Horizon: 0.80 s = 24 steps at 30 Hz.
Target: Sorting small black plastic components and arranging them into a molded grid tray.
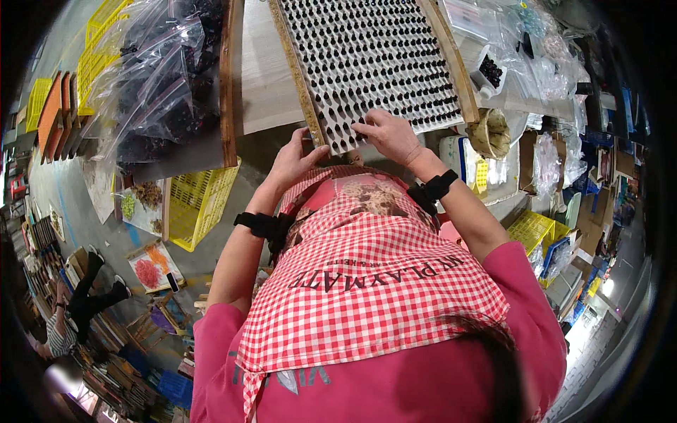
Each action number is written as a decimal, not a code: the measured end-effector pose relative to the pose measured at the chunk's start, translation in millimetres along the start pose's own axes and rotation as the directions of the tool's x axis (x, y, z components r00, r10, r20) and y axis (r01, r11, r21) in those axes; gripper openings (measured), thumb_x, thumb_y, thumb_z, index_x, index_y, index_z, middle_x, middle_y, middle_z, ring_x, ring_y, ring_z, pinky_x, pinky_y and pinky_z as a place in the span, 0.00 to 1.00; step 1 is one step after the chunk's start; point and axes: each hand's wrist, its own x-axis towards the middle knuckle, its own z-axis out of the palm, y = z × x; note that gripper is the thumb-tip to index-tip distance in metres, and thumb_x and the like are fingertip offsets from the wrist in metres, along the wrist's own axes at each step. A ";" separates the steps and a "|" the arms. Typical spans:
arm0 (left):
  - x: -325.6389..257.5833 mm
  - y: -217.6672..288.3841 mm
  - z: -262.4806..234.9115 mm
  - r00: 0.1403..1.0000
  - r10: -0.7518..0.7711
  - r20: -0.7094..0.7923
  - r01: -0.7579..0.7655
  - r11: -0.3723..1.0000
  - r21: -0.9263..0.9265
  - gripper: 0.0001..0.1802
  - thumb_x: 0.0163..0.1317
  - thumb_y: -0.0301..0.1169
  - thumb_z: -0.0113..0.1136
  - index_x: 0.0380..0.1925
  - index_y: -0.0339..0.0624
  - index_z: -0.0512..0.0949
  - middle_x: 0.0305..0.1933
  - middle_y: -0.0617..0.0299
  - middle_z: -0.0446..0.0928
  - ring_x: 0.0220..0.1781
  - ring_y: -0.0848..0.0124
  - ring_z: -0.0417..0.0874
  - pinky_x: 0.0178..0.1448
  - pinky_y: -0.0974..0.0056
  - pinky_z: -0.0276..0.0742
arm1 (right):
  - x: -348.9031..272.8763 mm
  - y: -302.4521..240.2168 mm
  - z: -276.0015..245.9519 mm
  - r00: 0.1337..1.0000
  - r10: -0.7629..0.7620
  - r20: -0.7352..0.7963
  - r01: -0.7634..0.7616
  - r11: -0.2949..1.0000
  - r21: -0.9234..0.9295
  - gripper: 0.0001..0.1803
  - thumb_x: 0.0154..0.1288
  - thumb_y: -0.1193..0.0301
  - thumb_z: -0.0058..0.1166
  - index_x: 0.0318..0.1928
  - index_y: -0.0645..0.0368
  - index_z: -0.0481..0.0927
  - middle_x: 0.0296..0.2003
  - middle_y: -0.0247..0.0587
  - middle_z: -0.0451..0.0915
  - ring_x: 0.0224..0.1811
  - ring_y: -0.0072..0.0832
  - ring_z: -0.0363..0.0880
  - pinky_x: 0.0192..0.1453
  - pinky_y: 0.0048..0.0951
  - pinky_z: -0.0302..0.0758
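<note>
A long board (462, 60) with raised wooden side strips lies in front of me, bearing a white sheet (338, 146) set with rows of small black drop-shaped pieces (384, 67). At its near left corner, my left hand (297, 158) is closed around the end of the wooden strip (308, 113), thumb and forefinger on either side. My right hand (389, 136) is over the near rows, fingers drawn together at the sheet's near edge. Whatever its fingertips pinch is too small or hidden to name.
Clear zip bags (159, 77) of dark pieces are heaped left on a wood-edged table. A white tub (489, 72) of dark beads and a crumpled tan bag (489, 134) stand right. Yellow crates (201, 204) sit lower left; another person (70, 310) is far left.
</note>
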 end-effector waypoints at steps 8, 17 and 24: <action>-2.7 11.7 -3.5 0.999 -0.030 0.029 0.031 0.999 -0.031 0.36 0.62 0.45 0.61 0.62 0.34 0.61 0.50 0.46 0.79 0.46 0.61 0.84 0.51 0.61 0.77 | 13.8 10.1 -5.5 0.971 -0.081 0.223 0.107 0.989 -0.104 0.16 0.48 0.70 0.60 0.41 0.41 0.83 0.33 0.33 0.72 0.39 0.31 0.77 0.37 0.33 0.76; -7.5 15.9 -2.9 0.998 -0.049 0.042 0.052 0.995 -0.086 0.34 0.64 0.42 0.60 0.62 0.34 0.60 0.53 0.47 0.77 0.53 0.65 0.80 0.55 0.62 0.75 | 22.7 28.4 -4.1 0.929 -0.285 0.236 0.296 0.955 -0.016 0.11 0.49 0.66 0.59 0.38 0.42 0.81 0.32 0.33 0.70 0.36 0.30 0.77 0.37 0.33 0.78; -2.9 0.4 3.6 1.000 -0.009 0.015 0.011 0.991 -0.136 0.33 0.64 0.40 0.61 0.61 0.33 0.60 0.52 0.46 0.78 0.48 0.64 0.84 0.52 0.63 0.77 | 15.9 32.7 -7.7 0.952 -0.275 0.131 0.271 0.961 0.047 0.18 0.53 0.65 0.60 0.45 0.49 0.73 0.32 0.33 0.71 0.31 0.32 0.79 0.29 0.33 0.77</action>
